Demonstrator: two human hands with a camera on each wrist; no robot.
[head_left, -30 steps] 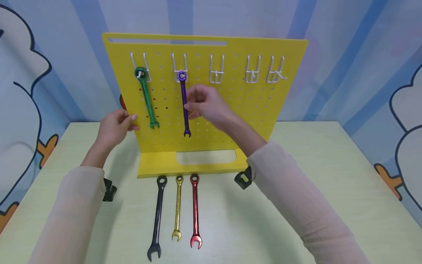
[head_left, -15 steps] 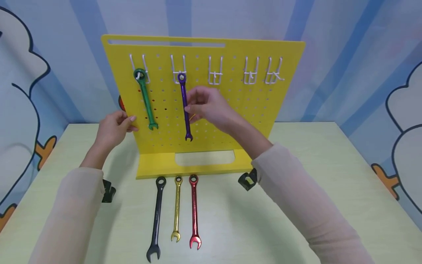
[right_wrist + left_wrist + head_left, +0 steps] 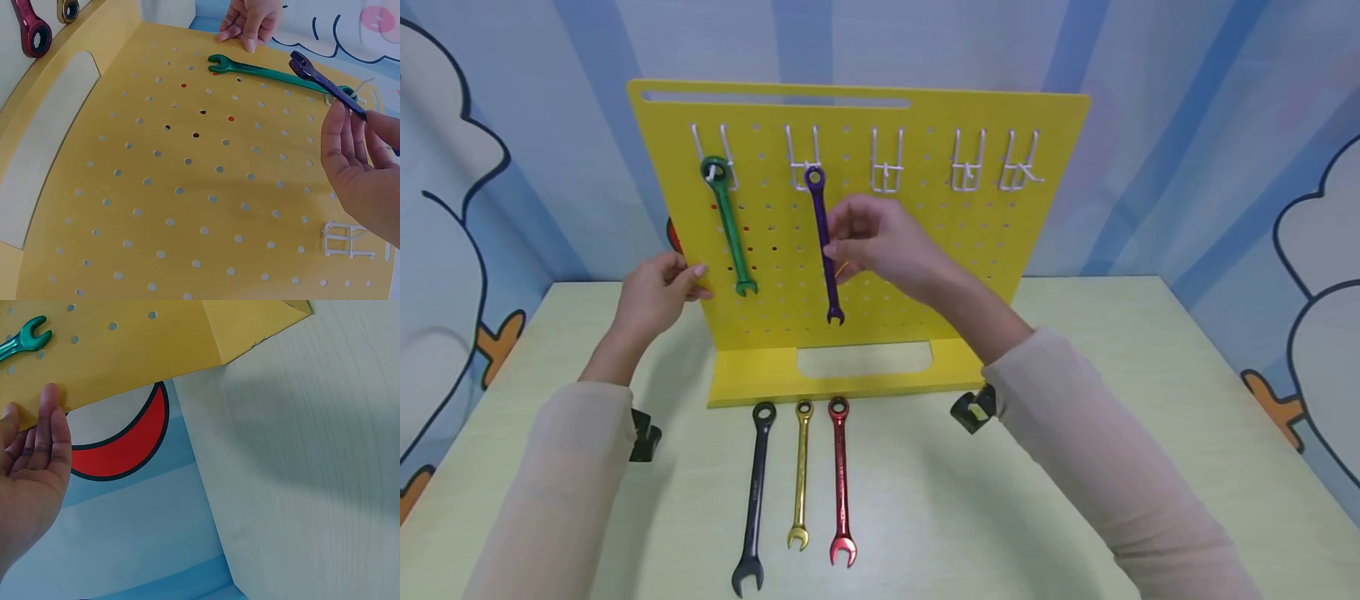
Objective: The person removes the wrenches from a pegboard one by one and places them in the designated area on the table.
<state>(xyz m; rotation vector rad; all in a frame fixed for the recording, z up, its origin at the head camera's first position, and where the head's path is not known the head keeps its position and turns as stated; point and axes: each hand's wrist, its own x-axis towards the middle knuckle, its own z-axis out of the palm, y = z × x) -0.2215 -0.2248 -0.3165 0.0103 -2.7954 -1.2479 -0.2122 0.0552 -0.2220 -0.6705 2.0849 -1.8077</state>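
My right hand (image 3: 891,250) pinches the shaft of a purple combination wrench (image 3: 820,208) between thumb and fingers. Its ring end is up at the second white hook (image 3: 802,158) from the left; whether the hook passes through the ring I cannot tell. The open end points down and slightly right, in front of the yellow pegboard (image 3: 1000,108). My left hand (image 3: 655,296) grips the pegboard's left edge, thumb on the front. Beside it a green wrench (image 3: 730,229) hangs by its ring from the leftmost hook. In the right wrist view, the purple wrench (image 3: 325,84) stands off the board.
On the table before the board lie a black wrench (image 3: 756,492), a gold wrench (image 3: 801,475) and a red wrench (image 3: 841,475), ring ends toward the board. More white hooks (image 3: 887,162) line the board's right half. A patterned curtain (image 3: 895,42) stands behind.
The purple wrench's lower end has swung slightly right and down, with my right hand drifting slightly right. My left hand keeps its grip on the board, and the green wrench hangs as before.
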